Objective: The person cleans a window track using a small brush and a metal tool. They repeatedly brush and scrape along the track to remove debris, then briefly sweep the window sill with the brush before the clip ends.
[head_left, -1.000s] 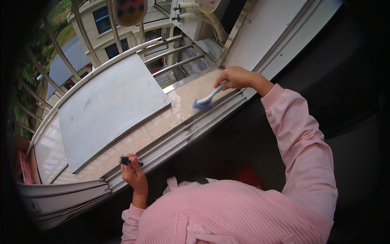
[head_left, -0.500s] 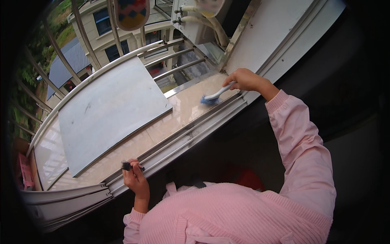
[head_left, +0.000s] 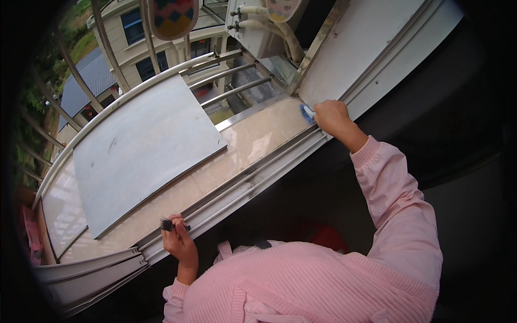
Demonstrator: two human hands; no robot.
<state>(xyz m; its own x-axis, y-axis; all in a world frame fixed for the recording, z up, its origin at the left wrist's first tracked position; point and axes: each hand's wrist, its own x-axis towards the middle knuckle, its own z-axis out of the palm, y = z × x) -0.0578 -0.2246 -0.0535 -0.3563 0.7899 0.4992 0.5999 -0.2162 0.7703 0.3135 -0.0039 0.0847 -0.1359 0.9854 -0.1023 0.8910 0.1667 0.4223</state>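
Note:
My right hand (head_left: 335, 121) is closed round the handle of a white brush with blue bristles (head_left: 307, 113). The bristles are at the right end of the beige tiled sill (head_left: 253, 145), by the corner with the white side frame. Most of the handle is hidden in my fist. My left hand (head_left: 180, 245) pinches a small brush with black bristles (head_left: 168, 224), held up beside the metal window track (head_left: 226, 199). Its bristles point away to the left, and my fingers cover most of its body.
A pale board (head_left: 145, 156) lies on the left part of the sill. Beyond stand metal bars (head_left: 75, 70) and an outdoor unit with wrapped pipes (head_left: 253, 27). A pink basket (head_left: 33, 237) sits at the far left. Something red (head_left: 323, 234) shows in the dark below.
My right hand has carried the blue-bristled brush rightward and slightly nearer, from the open tile into the corner by the frame. The left hand has stayed almost where it was.

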